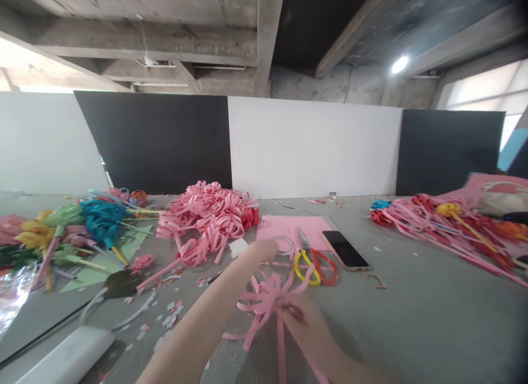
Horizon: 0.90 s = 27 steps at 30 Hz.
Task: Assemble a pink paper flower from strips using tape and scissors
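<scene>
My right hand (295, 312) is closed round the base of a pink paper-strip flower (270, 293), whose curled strips fan out above the table. Long pink strips hang down from it. Reaching forward past the flower, my left hand (267, 251) is at the left edge of a clear ring, apparently a roll of tape (284, 244). Its fingers are blurred, so whether they grip the ring does not show. Scissors (306, 257) with one yellow and one red handle lie just to the right. Beneath the ring is a pink paper sheet (301, 227).
A phone (345, 251) lies right of the scissors. Heaped pink paper flowers (210, 219) and colourful ones (101, 219) stand to the left, more strips (429, 224) to the right. A white power bank (70, 356) is at front left, near paper scraps (171, 315). Panels (313, 147) close the back.
</scene>
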Each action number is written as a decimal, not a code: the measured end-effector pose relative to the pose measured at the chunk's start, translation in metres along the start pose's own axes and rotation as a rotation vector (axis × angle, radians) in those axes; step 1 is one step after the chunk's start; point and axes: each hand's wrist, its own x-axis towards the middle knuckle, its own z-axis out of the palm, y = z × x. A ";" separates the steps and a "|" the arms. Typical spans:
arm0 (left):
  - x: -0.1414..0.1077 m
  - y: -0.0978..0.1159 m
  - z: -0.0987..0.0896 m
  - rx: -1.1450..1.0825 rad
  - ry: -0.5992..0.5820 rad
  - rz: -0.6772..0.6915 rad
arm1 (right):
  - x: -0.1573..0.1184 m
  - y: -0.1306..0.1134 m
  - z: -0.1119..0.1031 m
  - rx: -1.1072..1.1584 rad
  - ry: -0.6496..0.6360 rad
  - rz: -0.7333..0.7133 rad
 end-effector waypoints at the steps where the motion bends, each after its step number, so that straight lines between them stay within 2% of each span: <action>1: -0.001 0.002 -0.001 0.004 -0.021 -0.016 | 0.000 0.000 0.000 0.001 0.001 -0.005; 5: -0.007 0.008 -0.002 -0.019 -0.057 -0.066 | 0.000 0.001 0.000 0.018 -0.005 -0.007; 9: -0.018 0.010 -0.009 -0.043 -0.045 -0.094 | 0.000 0.001 -0.001 -0.016 0.005 -0.008; 14: -0.045 0.003 -0.031 -0.096 0.095 -0.077 | 0.001 0.000 0.000 -0.060 0.006 -0.020; 18: -0.083 -0.011 -0.058 -0.123 0.277 -0.127 | 0.002 -0.005 0.000 -0.019 -0.010 0.030; 22: -0.137 -0.027 -0.082 -0.103 0.478 -0.293 | 0.001 -0.009 -0.001 -0.040 -0.026 0.038; 25: -0.173 -0.031 -0.094 -0.078 0.564 -0.400 | 0.000 -0.011 -0.002 -0.072 -0.022 0.011; 27: -0.187 -0.027 -0.098 -0.072 0.587 -0.420 | 0.000 -0.012 -0.003 -0.080 -0.032 0.005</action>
